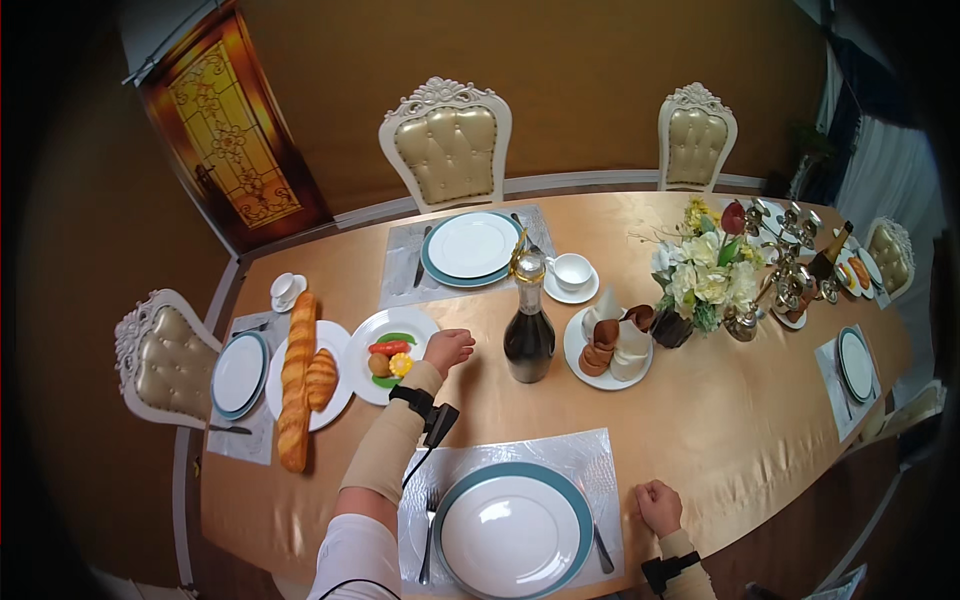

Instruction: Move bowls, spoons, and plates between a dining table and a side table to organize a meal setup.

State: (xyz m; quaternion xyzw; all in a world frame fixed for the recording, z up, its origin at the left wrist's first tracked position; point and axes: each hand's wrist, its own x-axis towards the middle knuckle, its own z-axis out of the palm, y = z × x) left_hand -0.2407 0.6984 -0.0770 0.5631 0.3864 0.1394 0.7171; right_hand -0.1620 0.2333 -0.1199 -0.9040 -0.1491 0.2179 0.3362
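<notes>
My left hand (448,349) is above the table, between the white plate (360,325) of vegetables and a dark bottle (529,337) with a silver neck; it touches neither bottle nor food as far as I can see, and its fingers are loosely curled. My right hand (659,507) rests, closed, at the table's near edge, right of the silver placemat (600,450). On that mat a white plate (514,536) lies on a teal-rimmed one, with a fork (427,540) to the left and a knife (602,551) to the right. Rolled napkins (630,349) stand on a plate beyond.
At the left, a baguette (298,382) and a smaller loaf (321,381) lie across a plate. A white cup (571,271) on a saucer stands behind the bottle. Flowers (709,277) and a metal candelabrum (791,277) occupy the right. Tufted chairs (448,154) surround the table.
</notes>
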